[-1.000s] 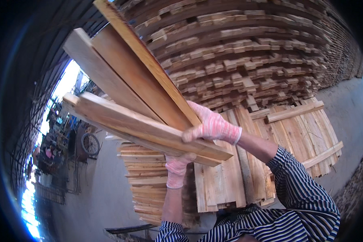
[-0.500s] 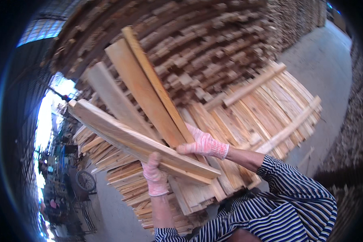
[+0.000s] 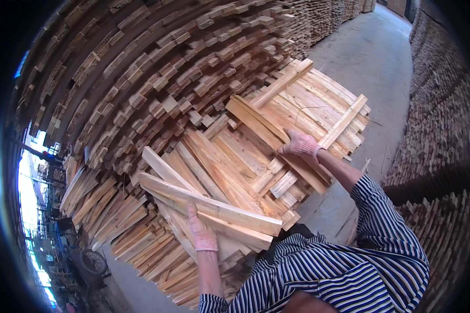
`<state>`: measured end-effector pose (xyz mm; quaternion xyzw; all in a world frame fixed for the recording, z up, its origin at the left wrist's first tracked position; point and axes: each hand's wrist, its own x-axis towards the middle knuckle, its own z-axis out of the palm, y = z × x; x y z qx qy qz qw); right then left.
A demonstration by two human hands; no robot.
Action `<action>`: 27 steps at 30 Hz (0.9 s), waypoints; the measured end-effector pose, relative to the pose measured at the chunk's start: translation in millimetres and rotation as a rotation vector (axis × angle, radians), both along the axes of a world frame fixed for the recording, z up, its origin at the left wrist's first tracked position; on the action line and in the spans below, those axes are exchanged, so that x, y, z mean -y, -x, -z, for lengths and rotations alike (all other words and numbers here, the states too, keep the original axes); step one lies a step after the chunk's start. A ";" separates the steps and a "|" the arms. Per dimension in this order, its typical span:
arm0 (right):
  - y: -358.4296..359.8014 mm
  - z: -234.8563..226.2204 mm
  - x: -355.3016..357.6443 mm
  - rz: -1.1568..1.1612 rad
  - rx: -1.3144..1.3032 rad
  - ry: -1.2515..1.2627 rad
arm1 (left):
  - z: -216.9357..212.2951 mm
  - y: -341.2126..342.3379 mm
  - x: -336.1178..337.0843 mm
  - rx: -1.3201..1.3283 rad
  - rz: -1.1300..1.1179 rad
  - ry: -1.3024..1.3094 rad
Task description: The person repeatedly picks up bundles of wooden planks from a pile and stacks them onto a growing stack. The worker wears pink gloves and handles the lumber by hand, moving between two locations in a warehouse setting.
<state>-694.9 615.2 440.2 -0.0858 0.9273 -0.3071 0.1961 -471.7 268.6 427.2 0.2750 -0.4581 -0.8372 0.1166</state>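
My left hand (image 3: pixel 201 232), in a pink and white knit glove, is closed round a pair of long pale boards (image 3: pixel 209 206) that slant down to the right. Farther right and away from me, my gloved right hand (image 3: pixel 302 145) grips darker yellowish boards (image 3: pixel 258 122) lying aslant over the plank pile. The undersides of both grips are hidden. Beneath them spreads a broad layer of light planks (image 3: pixel 235 172), with short offcuts (image 3: pixel 284 183) between the hands. One loose plank (image 3: pixel 164 167) leans just behind the left hand's boards.
Two crosspieces, one far (image 3: pixel 282 83) and one near (image 3: pixel 344 120), lie over the right part of the pile. Tall stacked lumber (image 3: pixel 156 78) rises behind, and another stack (image 3: pixel 444 104) flanks the concrete floor (image 3: pixel 363 52). Loose slats (image 3: pixel 141 255) heap at lower left, near a wheel (image 3: pixel 94 262).
My right hand has swung the yellowish boards rightward and lowered them over the pile. A greyish board beside them no longer stands raised. My left hand still holds the pale pair; the view turned right.
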 end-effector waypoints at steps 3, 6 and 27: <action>13.9 12.8 -13.0 0.055 -0.043 -0.054 | 5.8 13.0 -11.8 0.109 -0.062 -0.024; 4.3 5.7 -12.2 0.046 -0.169 -0.027 | 21.9 16.6 -2.9 0.101 -0.059 -0.024; -75.4 53.6 113.2 -0.224 -0.316 0.288 | 2.8 30.4 -13.9 0.184 0.001 -0.146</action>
